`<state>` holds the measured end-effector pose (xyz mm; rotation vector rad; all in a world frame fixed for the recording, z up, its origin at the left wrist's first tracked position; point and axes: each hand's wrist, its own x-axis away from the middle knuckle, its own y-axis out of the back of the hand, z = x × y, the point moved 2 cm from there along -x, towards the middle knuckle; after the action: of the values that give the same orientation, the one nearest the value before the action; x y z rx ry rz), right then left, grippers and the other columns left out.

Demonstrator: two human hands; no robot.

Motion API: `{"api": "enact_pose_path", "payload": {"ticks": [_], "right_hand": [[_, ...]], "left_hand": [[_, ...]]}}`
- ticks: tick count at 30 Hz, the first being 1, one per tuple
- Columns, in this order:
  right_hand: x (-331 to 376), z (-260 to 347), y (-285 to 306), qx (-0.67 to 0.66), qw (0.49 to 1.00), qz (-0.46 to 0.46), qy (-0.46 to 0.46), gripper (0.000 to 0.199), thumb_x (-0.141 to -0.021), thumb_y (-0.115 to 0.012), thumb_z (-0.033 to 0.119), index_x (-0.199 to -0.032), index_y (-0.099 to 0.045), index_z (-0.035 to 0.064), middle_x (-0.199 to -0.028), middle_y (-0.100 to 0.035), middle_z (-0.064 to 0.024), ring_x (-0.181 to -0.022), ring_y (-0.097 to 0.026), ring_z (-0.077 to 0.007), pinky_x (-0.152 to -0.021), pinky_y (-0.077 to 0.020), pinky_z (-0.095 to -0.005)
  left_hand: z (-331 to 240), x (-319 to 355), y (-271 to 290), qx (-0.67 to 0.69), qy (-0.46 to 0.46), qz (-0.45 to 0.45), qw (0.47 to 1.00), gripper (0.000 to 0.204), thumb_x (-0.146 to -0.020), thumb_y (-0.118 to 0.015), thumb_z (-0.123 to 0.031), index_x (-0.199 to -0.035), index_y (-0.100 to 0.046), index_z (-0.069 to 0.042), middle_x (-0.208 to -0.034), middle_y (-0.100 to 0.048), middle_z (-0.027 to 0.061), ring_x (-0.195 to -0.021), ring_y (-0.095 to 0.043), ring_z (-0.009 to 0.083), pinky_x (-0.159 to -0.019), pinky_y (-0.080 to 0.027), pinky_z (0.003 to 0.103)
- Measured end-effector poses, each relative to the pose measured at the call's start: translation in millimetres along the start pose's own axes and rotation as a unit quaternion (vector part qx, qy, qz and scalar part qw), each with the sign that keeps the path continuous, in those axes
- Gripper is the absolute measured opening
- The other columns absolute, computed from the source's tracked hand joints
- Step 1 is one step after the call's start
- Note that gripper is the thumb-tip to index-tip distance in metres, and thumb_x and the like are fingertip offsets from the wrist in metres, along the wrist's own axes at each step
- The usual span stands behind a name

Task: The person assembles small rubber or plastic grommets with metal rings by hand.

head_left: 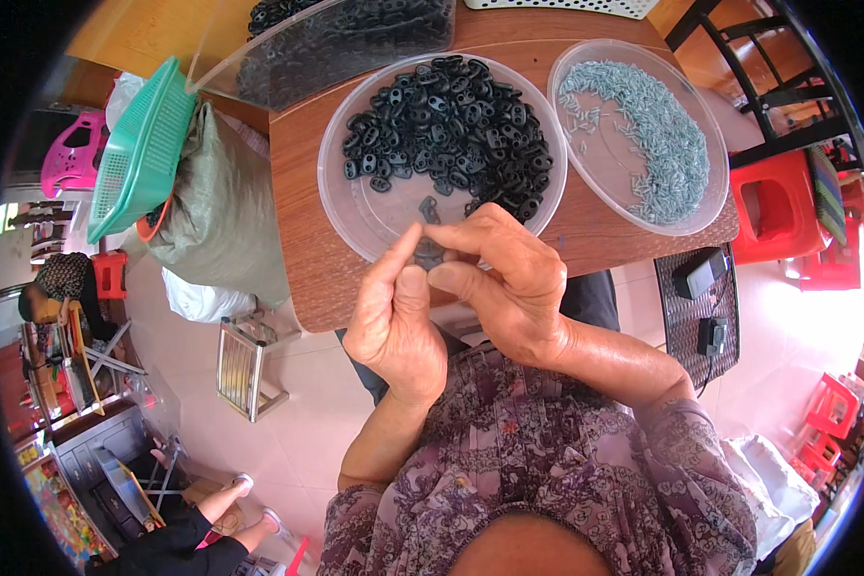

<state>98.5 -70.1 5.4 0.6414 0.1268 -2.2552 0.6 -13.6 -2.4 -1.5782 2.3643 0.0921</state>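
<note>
My left hand [394, 326] and my right hand [509, 278] meet over the near rim of a round clear tub [331, 197]. Both are closed, thumbs and forefingers pinching a small dark plastic piece [430, 252] between them. Part of that piece is hidden by the fingertips. Inside the tub lies a heap of black plastic pieces [442, 125], many with two holes. To its right, a second round clear tub [634, 219] holds a heap of small pale blue-grey rods [677, 144].
Behind the tubs, a clear bin [346, 58] of black pieces stands on the brown table [307, 278]. A green basket [139, 149] rests by a sack [226, 211] at left. Below are a metal stool [245, 365], a red stool [778, 206] and another person's legs [240, 523].
</note>
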Motion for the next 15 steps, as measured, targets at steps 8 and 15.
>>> {"api": "enact_pose_path", "payload": {"ticks": [8,15], "right_hand": [[2.8,0.7,-0.6,0.017,1.0,0.009,-0.014,0.032,-0.067,-0.065,-0.005,-0.098,-0.061,-0.0035,-0.076,-0.057,-0.0078,-0.064,-0.051,-0.0144,-0.056,-0.0421,-0.024],[7.0,1.7,0.1,-0.001,1.0,0.0,-0.008,0.023,-0.073,-0.062,-0.002,-0.096,-0.059,-0.0018,-0.079,-0.057,-0.0099,-0.069,-0.052,-0.0236,-0.062,-0.044,-0.0309]], "left_hand": [[3.9,-0.8,2.4,-0.006,0.007,0.004,1.0,0.031,-0.085,-0.059,-0.012,-0.107,-0.056,0.009,-0.098,-0.059,0.0099,-0.083,-0.055,0.0127,-0.077,-0.045,0.024],[-10.3,-5.8,3.9,-0.014,-0.005,0.008,1.0,0.027,-0.084,-0.059,-0.008,-0.105,-0.058,0.009,-0.089,-0.06,0.0082,-0.075,-0.056,0.0108,-0.068,-0.047,0.022]]}}
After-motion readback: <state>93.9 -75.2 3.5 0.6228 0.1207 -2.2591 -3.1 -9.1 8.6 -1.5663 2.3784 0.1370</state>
